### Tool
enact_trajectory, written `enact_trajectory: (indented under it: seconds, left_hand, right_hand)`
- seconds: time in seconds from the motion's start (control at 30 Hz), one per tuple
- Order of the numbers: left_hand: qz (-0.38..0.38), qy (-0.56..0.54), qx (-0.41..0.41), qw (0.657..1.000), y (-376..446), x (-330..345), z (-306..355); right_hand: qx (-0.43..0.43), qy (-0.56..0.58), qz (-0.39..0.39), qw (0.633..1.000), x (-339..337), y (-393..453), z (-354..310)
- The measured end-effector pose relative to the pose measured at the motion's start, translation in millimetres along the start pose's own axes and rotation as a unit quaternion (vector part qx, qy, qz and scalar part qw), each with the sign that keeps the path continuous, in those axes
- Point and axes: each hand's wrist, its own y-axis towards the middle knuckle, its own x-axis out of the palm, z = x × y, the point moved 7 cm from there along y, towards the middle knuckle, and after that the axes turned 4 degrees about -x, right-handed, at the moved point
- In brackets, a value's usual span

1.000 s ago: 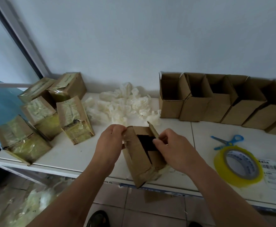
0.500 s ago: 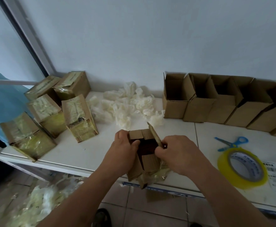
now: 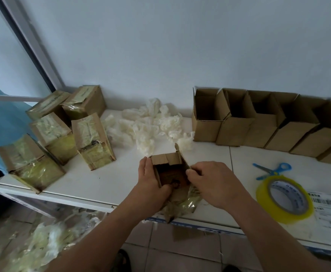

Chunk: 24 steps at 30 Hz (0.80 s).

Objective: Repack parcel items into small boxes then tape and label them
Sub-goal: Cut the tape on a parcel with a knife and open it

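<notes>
Since prev frame: parcel box (image 3: 170,173) now sits more upright w/ mouth facing up, L hand (image 3: 151,181) has slid down its left wall.

L hand fingers lie fairly straight along the wall, thumb tucked at the near edge, so it's bracing more than gripping. R hand (image 3: 213,181) fingers curled, pinching the right flap/wall. Dark item (image 3: 172,176) visible inside, not out yet. Box sits at the near table (image 3: 101,183) edge, torn tape film (image 3: 188,205) bunched under it.

To do it well, imo: keep L bracing, spread flaps wide w/ R, then lift item straight up so it doesn't snag on the far flap.

Right: tape roll (image 3: 284,201), labels (image 3: 329,205), scissors (image 3: 272,169). Further back: wrap scraps (image 3: 153,124), taped parcels (image 3: 62,134) left, row of open small boxes (image 3: 259,122) right by the wall; nearest one is the obvious target.
</notes>
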Motion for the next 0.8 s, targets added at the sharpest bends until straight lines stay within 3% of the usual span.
enact_trajectory:
  seconds: [0.07, 0.17, 0.27, 0.37, 0.43, 0.6, 0.73, 0.8]
  left_hand:
    - [0.022, 0.024, -0.006, 0.999, 1, 0, -2]
    - [0.120, 0.193, 0.013, 0.974, -1, -12, 1]
    - [0.146, 0.283, 0.171, 0.932, -7, -19, 26]
    - [0.056, 0.336, 0.320, 0.884, -5, -7, 40]
    - [0.013, 0.360, 0.327, 0.873, 1, -5, 40]
    - [0.014, 0.378, 0.306, 0.874, 6, -4, 44]
    - [0.033, 0.368, 0.282, 0.885, 8, -5, 50]
    - [0.042, 0.368, 0.270, 0.889, 9, -3, 52]
  right_hand:
    - [-0.001, 0.044, -0.023, 0.999, 2, -2, 3]
    - [0.038, 0.162, -0.070, 0.984, 8, -8, 18]
    - [0.080, 0.139, -0.055, 0.986, 5, -17, 49]
    - [0.131, 0.014, -0.060, 0.989, 4, -33, 86]
    - [0.144, -0.088, -0.083, 0.982, 10, -43, 106]
    - [0.142, -0.244, -0.085, 0.955, 29, -69, 131]
    - [0.158, -0.253, -0.059, 0.953, 31, -77, 138]
    - [0.179, -0.188, -0.045, 0.965, 27, -76, 141]
